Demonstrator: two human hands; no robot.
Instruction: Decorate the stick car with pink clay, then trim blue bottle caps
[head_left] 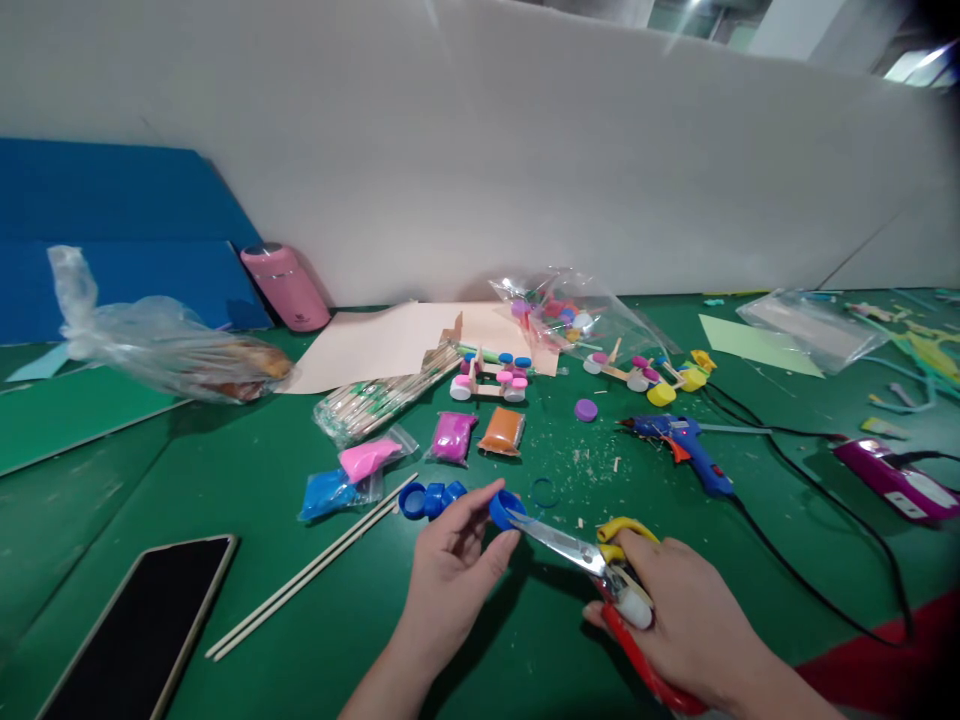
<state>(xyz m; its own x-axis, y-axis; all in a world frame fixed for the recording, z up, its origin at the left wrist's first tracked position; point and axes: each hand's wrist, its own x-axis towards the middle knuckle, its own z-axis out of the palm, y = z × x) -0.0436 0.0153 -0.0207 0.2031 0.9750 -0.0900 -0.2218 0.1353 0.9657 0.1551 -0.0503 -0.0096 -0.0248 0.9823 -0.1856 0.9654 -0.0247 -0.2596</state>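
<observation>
My left hand point(454, 560) pinches a blue bottle cap point(504, 507) between thumb and fingers, low over the green table point(315, 640). My right hand point(675, 615) grips scissors point(577, 548) with a yellow and a red handle. The blade tips touch the cap's rim. A thin blue ring point(544, 491) lies just behind the cap. More blue caps point(431, 497) sit in a row to the left of my left hand.
A phone point(142, 630) and two wooden sticks point(315, 575) lie at the left. Clay packets point(452, 437), a stick bundle point(382, 400), small cap-wheeled cars point(491, 380), a blue glue gun point(686, 447) with its cord, bags and a pink bottle point(286, 286) lie further back.
</observation>
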